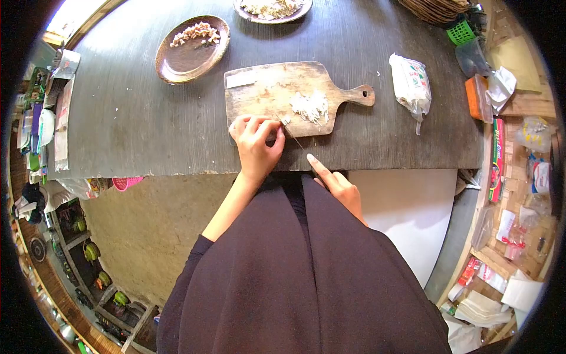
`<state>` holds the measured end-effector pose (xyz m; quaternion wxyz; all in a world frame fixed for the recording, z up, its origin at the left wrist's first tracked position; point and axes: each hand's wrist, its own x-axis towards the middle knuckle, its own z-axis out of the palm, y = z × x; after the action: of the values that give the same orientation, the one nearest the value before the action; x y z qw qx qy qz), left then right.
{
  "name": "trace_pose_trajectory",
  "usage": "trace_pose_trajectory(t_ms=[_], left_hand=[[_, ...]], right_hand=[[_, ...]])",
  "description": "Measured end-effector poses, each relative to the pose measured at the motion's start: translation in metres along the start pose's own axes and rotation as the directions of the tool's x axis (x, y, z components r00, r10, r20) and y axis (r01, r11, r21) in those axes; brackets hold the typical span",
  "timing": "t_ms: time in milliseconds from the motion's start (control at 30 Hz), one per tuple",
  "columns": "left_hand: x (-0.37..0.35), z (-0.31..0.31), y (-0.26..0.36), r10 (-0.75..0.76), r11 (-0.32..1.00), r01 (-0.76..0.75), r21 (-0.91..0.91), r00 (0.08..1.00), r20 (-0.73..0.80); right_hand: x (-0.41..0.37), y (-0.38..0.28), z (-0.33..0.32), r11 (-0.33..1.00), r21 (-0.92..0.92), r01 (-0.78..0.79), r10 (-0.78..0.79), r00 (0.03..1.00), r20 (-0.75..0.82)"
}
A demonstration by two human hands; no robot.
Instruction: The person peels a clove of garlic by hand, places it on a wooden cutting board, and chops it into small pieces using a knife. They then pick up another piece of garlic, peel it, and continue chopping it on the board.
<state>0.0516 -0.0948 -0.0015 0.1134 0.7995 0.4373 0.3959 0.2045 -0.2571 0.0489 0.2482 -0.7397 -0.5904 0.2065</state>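
A wooden cutting board (271, 94) with a handle lies near the table's front edge. At its lower edge my left hand (257, 144) is closed in a pinch, its fingertips on a small white piece of food (286, 120). My right hand (339, 189) grips a knife (299, 141), index finger stretched along it; the handle is hidden in the hand. The thin blade points up and left to the board, close to my left fingertips. Chopped white pieces (310, 107) form a loose pile on the board's right half. A flat white strip (243, 79) lies at its upper left.
Beyond the board stand a brown plate (183, 65) with diced pinkish pieces and another plate (283, 19) of pale chopped food. A white plastic packet (411, 85) rests right of the board handle. Bags, boxes and containers crowd the right side; shelves line the left.
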Motion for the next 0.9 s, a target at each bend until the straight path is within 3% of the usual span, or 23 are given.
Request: trace_pose_trajectory(t_ms=[200, 900], left_hand=[[0.0, 0.0, -0.001, -0.004, 1.0, 0.004, -0.012, 1.0, 0.007], [0.0, 0.0, -0.001, 0.007, 1.0, -0.007, -0.013, 1.0, 0.003]], right_hand=[[-0.001, -0.005, 0.004, 0.994, -0.1, -0.038, 0.038, 0.999, -0.004], [0.006, -0.001, 0.011, 0.999, -0.047, -0.012, 0.012, 1.0, -0.004]])
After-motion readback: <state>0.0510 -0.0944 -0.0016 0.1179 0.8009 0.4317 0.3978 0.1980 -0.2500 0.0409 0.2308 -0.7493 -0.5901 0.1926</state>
